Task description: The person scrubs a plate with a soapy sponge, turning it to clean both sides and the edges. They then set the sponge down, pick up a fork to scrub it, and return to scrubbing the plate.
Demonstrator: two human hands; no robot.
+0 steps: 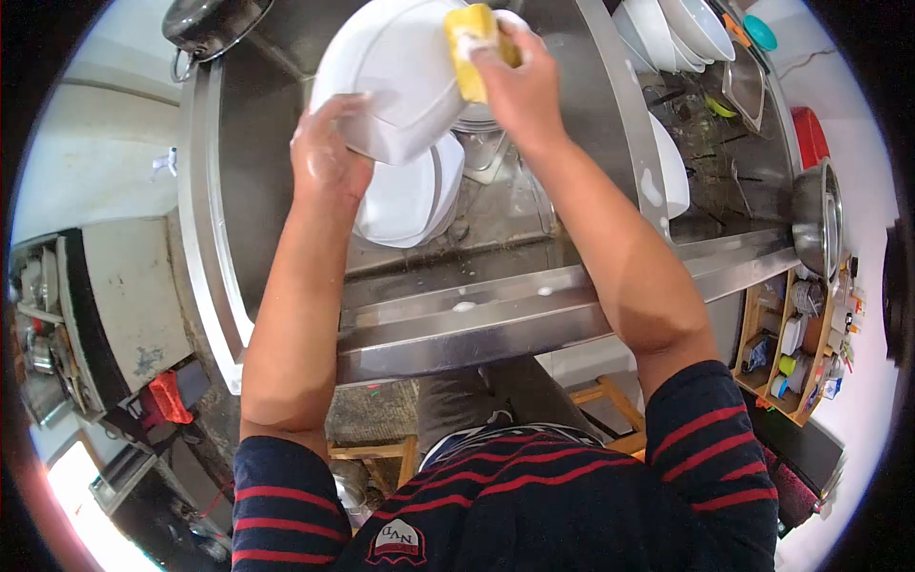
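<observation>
We hold the large white ceramic plate (396,71) tilted over the steel sink (286,229), left hand (327,153) clamped on its lower rim. Right hand (510,81), fingers closed on the yellow sponge (469,43), should scrub with firm, overlapping strokes, plate kept steady above the stacked white plates (410,195).

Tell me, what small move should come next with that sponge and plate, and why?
Probably drag the yellow sponge down across the white plate. The right hand presses it at the plate's upper rim, while the left hand steadies the lower edge over the sink, so most of the face looks unwiped.
</observation>
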